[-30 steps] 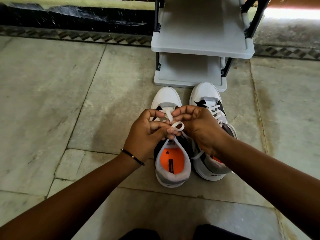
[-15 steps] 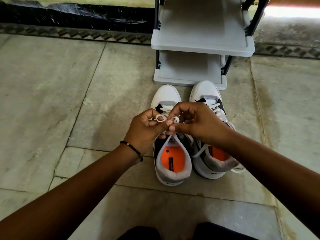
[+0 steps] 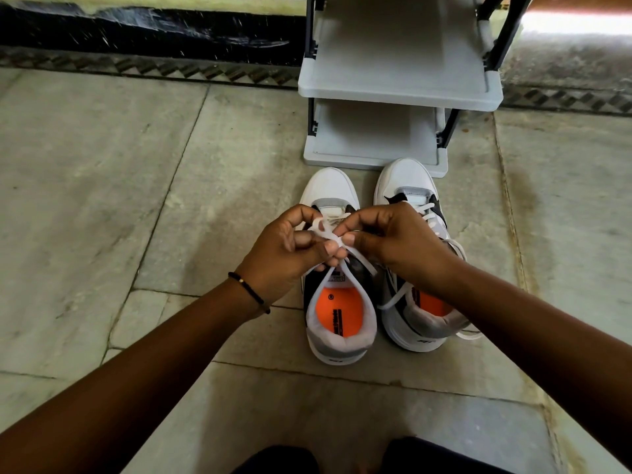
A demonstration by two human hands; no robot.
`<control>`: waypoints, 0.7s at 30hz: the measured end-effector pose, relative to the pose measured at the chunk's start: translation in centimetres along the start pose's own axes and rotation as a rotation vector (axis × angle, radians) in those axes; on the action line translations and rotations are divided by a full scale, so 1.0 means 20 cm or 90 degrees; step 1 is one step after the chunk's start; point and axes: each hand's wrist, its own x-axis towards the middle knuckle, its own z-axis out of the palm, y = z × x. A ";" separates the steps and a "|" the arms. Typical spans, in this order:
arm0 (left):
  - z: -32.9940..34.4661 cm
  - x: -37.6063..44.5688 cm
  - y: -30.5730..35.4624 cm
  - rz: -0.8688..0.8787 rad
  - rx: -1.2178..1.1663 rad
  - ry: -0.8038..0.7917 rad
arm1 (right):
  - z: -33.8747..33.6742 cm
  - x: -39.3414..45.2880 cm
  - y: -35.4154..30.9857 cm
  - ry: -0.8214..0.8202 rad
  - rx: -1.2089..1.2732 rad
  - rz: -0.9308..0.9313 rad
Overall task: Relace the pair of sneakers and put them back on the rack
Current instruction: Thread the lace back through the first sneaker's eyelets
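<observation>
Two white, grey and black sneakers with orange insoles stand side by side on the stone floor, toes toward the rack. Over the left sneaker point(image 3: 330, 186) both hands meet. My left hand point(image 3: 284, 249) and my right hand point(image 3: 400, 241) each pinch the white lace point(image 3: 326, 232), which forms small loops between the fingertips above the tongue. Two lace strands run down from the fingers to the shoe's collar. The right sneaker point(image 3: 408, 179) is partly hidden by my right wrist; its lace ends trail loose beside it.
A grey two-shelf shoe rack point(image 3: 400, 94) with black posts stands just beyond the toes, both shelves bare. A dark patterned border and a step point(image 3: 136, 32) run along the back. My knees point(image 3: 280, 460) show at the bottom edge.
My hands have shifted slightly up and forward over the left sneaker. The single loop held a second ago has been worked into small loops pinched between both hands.
</observation>
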 end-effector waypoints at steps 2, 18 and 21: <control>-0.01 0.01 -0.01 -0.034 -0.035 -0.013 | 0.00 -0.01 0.01 -0.006 0.040 0.022; -0.01 0.06 0.02 -0.201 -0.188 -0.045 | -0.02 0.00 -0.03 0.012 -0.169 -0.139; -0.02 0.05 0.02 -0.158 -0.077 -0.015 | -0.04 0.00 -0.05 -0.013 -0.230 -0.128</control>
